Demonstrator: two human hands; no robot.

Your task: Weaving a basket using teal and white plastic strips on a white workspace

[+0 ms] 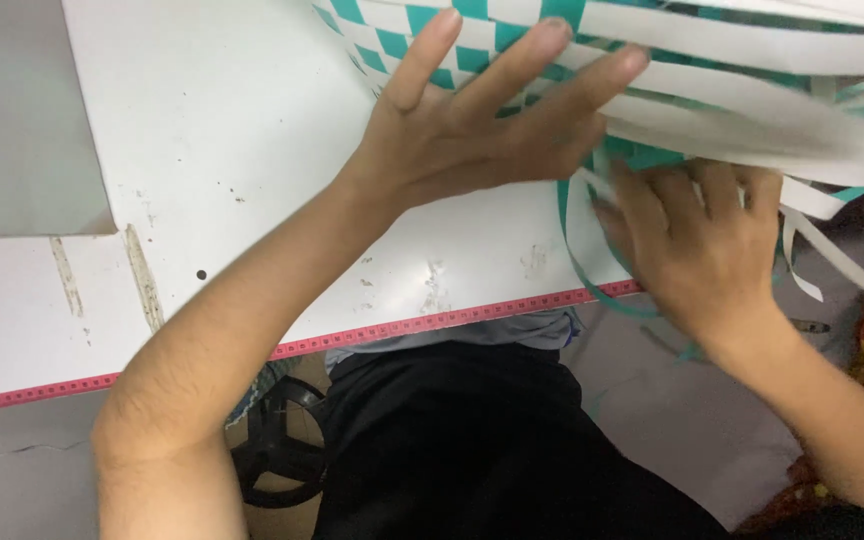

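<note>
A: left hand point(472, 125) is flat, fingers spread wide, pressing down on the woven mat point(422, 45); it grips nothing.

B: and the right hand point(697, 245)?

A: curled under the bundle of loose white strips point(752, 110) at the table's near edge; fingers look closed round a few of them, though blur hides exactly which; a thin teal strip point(577, 270) loops down past the thumb side.

B: where does the mat sit?

A: top centre of the white table point(202, 150), running out of view at the upper edge; the teal-and-white checker part lies under the left fingers.

B: how far along, by your judgement?

A: partly woven, I'd say; a checkered patch is done; the long strips on the right hang free and unwoven, so plenty looks left; the full extent of the mat is cut off, so I cannot tell the share.

B: surroundings?

A: pink measuring tape point(402, 328) along the table's front edge; a grey board point(12, 110) at the upper left; dark trousers point(472, 450) below.
</note>
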